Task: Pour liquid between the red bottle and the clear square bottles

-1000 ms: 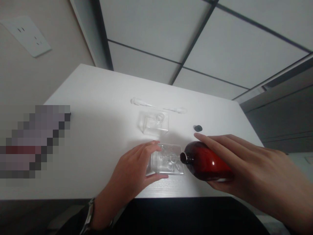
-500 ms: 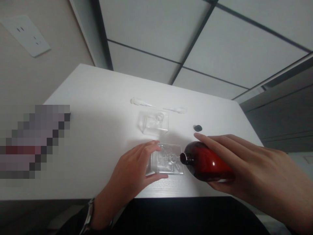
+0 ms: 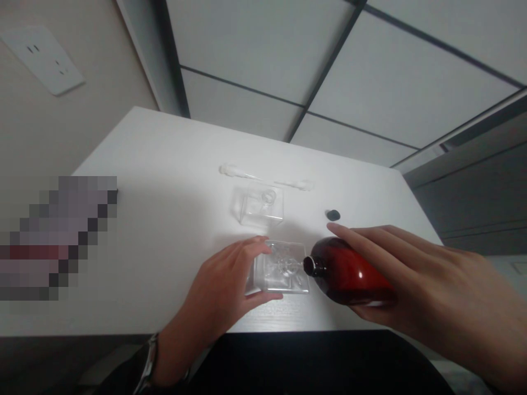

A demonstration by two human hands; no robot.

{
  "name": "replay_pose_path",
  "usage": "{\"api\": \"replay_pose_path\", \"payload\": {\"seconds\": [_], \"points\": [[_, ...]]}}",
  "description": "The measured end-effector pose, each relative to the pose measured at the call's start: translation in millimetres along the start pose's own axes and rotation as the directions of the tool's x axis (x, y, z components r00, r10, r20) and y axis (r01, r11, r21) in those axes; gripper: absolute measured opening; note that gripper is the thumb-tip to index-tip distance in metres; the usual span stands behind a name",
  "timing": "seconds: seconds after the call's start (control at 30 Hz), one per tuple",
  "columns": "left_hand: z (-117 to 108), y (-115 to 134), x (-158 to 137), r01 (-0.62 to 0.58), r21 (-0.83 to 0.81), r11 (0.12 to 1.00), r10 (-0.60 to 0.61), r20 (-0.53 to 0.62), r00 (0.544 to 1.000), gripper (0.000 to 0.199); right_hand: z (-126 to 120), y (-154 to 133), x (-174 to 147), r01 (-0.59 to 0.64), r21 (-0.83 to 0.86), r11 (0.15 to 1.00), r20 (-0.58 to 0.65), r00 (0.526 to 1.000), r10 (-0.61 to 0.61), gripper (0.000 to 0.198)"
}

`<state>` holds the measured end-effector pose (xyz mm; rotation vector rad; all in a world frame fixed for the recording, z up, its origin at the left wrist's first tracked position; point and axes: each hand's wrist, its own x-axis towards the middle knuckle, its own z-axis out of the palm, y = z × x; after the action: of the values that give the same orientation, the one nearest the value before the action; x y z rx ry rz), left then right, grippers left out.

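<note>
the left hand (image 3: 222, 288) grips the near clear box (image 3: 286, 284), thumb along its near side and fingers along its far side, while the box sits on the white table (image 3: 164, 219). the right hand (image 3: 420, 280) is closed around a red-brown bottle (image 3: 349, 277) just to the right of the near clear box. the bottle is tipped onto its side, its open dark mouth (image 3: 308, 266) pointing left at the right edge of the near clear box. a thin clear stream shows at the mouth, and the liquid (image 3: 288, 266) inside the near clear box is rippled.

beyond the near clear box, and a little left of it, stands the far clear box (image 3: 263, 213), with a round clear ring (image 3: 269, 197) at its top. farther beyond the near clear box lie two slender clear pieces (image 3: 239, 172), nearly end to end; what they are is too faint to tell. a small black cap (image 3: 333, 215) lies beyond the near clear box and to its right.
</note>
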<state>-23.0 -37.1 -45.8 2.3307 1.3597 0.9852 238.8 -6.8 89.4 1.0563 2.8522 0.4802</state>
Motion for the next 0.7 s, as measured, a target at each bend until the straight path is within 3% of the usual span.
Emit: {"api": "replay_pose_path", "payload": {"seconds": [0.7], "points": [[-0.6, -0.7, 0.7, -0.008, 0.016, 1.000, 0.008, -0.005, 1.000, 0.090, -3.5, 1.0, 0.4, 0.007, 0.031, 1.000, 0.005, 1.000, -0.007, 0.060]]}}
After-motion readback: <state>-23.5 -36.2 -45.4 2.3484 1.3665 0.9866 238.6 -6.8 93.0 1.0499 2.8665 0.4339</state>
